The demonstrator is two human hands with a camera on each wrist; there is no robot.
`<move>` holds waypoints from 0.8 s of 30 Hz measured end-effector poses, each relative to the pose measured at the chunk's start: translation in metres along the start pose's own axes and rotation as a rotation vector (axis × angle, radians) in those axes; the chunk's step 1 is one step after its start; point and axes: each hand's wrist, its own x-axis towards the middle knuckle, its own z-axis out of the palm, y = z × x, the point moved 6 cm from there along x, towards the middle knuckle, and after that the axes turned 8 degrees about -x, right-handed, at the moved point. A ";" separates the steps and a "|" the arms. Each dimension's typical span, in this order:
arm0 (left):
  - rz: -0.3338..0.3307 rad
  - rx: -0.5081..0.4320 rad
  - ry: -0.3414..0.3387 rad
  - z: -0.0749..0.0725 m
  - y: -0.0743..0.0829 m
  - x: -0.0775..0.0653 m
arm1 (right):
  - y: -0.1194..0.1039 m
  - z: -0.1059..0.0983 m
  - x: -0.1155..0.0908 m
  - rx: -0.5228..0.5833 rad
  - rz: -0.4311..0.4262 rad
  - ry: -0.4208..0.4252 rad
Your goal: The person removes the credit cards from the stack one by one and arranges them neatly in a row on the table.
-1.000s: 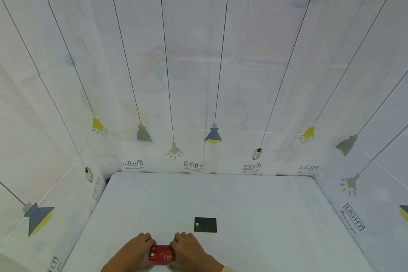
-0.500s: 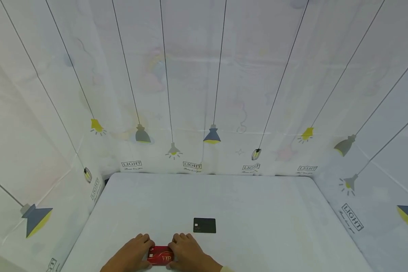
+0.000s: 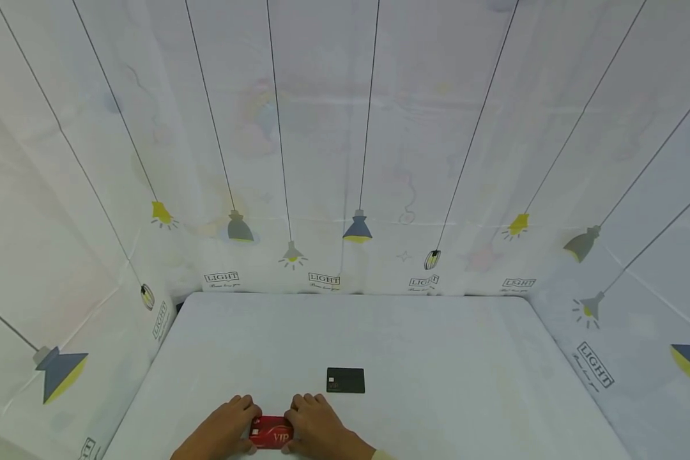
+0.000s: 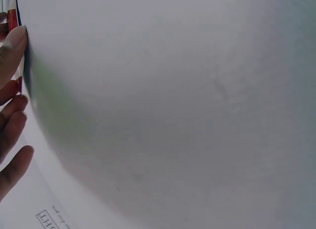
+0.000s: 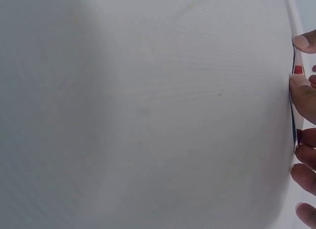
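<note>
Head view: we have the left hand (image 3: 230, 423) and the right hand (image 3: 317, 425) at the near side of the white worktop (image 3: 437, 364), one at each end of a red card (image 3: 270, 432). Both are grasping it: left fingers (image 4: 15, 133) pinch the left end, right fingers (image 5: 305, 177) the right end, with thumbs at the near edge and forefingers at the far edge. Card sits face up between the hands, long side running left to right. We read "VIP" in pale lettering toward its right end and see a small light square near its left end. Can't tell if it touches the worktop or is slightly raised.

Black card (image 3: 345, 380) lies flat on the worktop, farther out than the red one and a bit to the right, just beyond the right hand and apart from it. It has a small white square at its left and faint "VIP" lettering. We catch a bit of pale sleeve (image 3: 383, 455) at the right wrist.

Behind, a pale wall covering (image 3: 437, 140) with printed hanging lamps and "LIGHT" labels. Wrist views give us mostly white surface, the hands only at the edge.
</note>
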 end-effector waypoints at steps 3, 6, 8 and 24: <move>0.006 -0.002 0.006 0.000 0.000 0.000 | 0.000 0.001 0.001 -0.008 -0.007 0.006; 0.012 -0.006 0.015 -0.001 0.001 -0.001 | 0.000 0.001 0.001 -0.022 -0.014 0.016; 0.013 -0.009 0.018 -0.001 0.002 -0.001 | 0.000 0.000 0.000 -0.026 -0.015 0.021; 0.010 -0.014 0.010 -0.001 -0.001 0.000 | -0.002 0.001 0.001 -0.025 -0.003 -0.006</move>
